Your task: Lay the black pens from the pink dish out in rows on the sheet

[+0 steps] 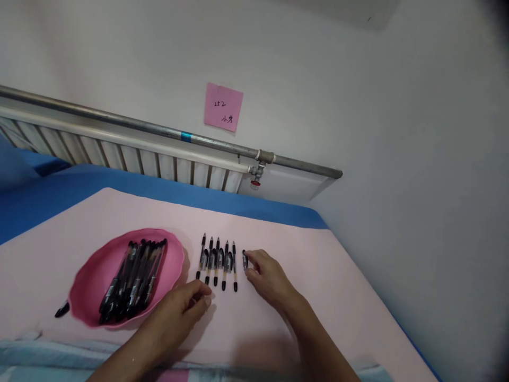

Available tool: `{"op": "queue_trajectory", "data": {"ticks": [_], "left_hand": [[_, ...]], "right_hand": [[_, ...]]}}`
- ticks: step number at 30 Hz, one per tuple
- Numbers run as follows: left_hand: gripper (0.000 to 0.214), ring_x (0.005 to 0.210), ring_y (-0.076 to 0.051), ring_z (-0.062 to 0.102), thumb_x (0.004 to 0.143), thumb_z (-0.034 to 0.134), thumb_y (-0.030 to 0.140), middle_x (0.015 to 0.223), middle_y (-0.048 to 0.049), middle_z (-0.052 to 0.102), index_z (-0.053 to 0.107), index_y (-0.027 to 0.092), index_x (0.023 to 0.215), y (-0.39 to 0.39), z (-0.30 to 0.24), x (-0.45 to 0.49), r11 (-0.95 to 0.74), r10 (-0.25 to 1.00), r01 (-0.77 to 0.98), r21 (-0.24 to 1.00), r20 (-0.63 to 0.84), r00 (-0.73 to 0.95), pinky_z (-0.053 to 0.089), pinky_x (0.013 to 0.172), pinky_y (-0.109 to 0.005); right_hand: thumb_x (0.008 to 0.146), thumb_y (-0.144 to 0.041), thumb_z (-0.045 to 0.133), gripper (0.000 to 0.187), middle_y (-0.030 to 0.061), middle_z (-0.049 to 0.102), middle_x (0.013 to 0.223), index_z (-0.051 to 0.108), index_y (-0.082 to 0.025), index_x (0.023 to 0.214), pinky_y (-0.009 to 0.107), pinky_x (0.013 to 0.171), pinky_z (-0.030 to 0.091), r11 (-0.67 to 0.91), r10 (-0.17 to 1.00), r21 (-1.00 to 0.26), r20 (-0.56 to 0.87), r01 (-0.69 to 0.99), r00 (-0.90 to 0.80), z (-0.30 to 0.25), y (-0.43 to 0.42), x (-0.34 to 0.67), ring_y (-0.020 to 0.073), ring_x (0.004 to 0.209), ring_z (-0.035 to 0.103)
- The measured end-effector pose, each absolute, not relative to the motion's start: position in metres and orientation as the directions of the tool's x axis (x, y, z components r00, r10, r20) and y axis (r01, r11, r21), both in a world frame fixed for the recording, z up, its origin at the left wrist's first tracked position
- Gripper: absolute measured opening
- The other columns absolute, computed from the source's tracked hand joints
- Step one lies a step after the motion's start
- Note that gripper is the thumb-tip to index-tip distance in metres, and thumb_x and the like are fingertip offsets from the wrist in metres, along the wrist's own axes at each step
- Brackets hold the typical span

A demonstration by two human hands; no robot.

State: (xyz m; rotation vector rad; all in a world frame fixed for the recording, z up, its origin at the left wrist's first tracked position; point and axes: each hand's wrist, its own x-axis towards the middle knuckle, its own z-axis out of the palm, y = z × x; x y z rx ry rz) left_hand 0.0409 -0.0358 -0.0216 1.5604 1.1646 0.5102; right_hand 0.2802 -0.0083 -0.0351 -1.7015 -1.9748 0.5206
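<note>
Black cap (62,309) loose on pink cloth (338,297), far left. Pink dish (89,284) holds heap of pens (133,281). Left hand (181,307) empty, fingers loosely curled, tips just short of row's near ends. Row (217,262): five pens, parallel, long axes pointing away. Sixth pen (245,260) just right of row, same heading, pinched in right hand (267,277) fingers; right hand nearer.

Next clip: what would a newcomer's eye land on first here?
A pink tray heaped with black pens sits at left on the pink cloth. Right of it lies a row of five pens; the right hand pinches one more pen at its right end, the left hand rests near its lower end. A pink note hangs on the wall.
</note>
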Motion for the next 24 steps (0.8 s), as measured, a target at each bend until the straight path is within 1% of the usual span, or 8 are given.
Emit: {"op": "queue_trajectory", "data": {"ticks": [3,6,15,21,24], "left_hand": [[0.026,0.063,-0.015,0.05,0.081,0.047,0.039,0.071,0.0007,0.056,0.061,0.019,0.088,-0.036,-0.024,0.04,0.038,0.871,0.408,0.912,-0.231,0.433,0.038,0.059,-0.025],[0.026,0.063,-0.015,0.05,0.081,0.047,0.039,0.073,0.0002,0.057,0.061,0.019,0.088,-0.036,-0.026,0.04,0.033,0.867,0.398,0.917,-0.224,0.444,0.038,0.059,-0.024],[0.024,0.06,-0.014,0.048,0.082,0.047,0.037,0.071,0.0008,0.056,0.061,0.018,0.088,-0.036,-0.027,0.04,0.004,0.863,0.404,0.915,-0.207,0.461,0.037,0.057,-0.024],[0.024,0.058,-0.014,0.048,0.081,0.047,0.038,0.069,0.0016,0.056,0.062,0.019,0.087,-0.036,-0.026,0.041,0.003,0.868,0.414,0.91,-0.208,0.452,0.036,0.056,-0.023],[0.024,0.058,-0.014,0.048,0.08,0.048,0.038,0.07,0.001,0.057,0.062,0.019,0.088,-0.035,-0.024,0.041,0.009,0.868,0.422,0.907,-0.216,0.447,0.036,0.056,-0.024]], "right_hand": [[0.077,-0.015,0.052,0.033,0.0046,0.06,0.094,0.062,-0.022,0.108,0.028,0.077,0.041,0.173,0.985,-0.54,0.101,0.824,-0.14,-0.035,-0.007,0.28,0.0165,0.085,0.054],[0.077,-0.016,0.053,0.032,0.0043,0.061,0.093,0.062,-0.022,0.107,0.028,0.078,0.04,0.175,0.984,-0.525,0.108,0.833,-0.139,-0.035,-0.006,0.28,0.0171,0.087,0.054],[0.078,-0.017,0.052,0.033,0.0044,0.062,0.103,0.061,-0.023,0.109,0.028,0.082,0.04,0.19,0.982,-0.477,0.108,0.858,-0.157,-0.037,-0.008,0.271,0.0178,0.094,0.055],[0.08,-0.019,0.052,0.029,0.0046,0.063,0.098,0.061,-0.023,0.107,0.029,0.079,0.04,0.18,0.983,-0.472,0.111,0.863,-0.144,-0.036,-0.009,0.267,0.0176,0.09,0.055],[0.08,-0.019,0.051,0.025,0.0034,0.062,0.094,0.061,-0.023,0.102,0.027,0.075,0.04,0.179,0.983,-0.491,0.123,0.853,-0.135,-0.035,-0.01,0.267,0.0164,0.086,0.055]]}}
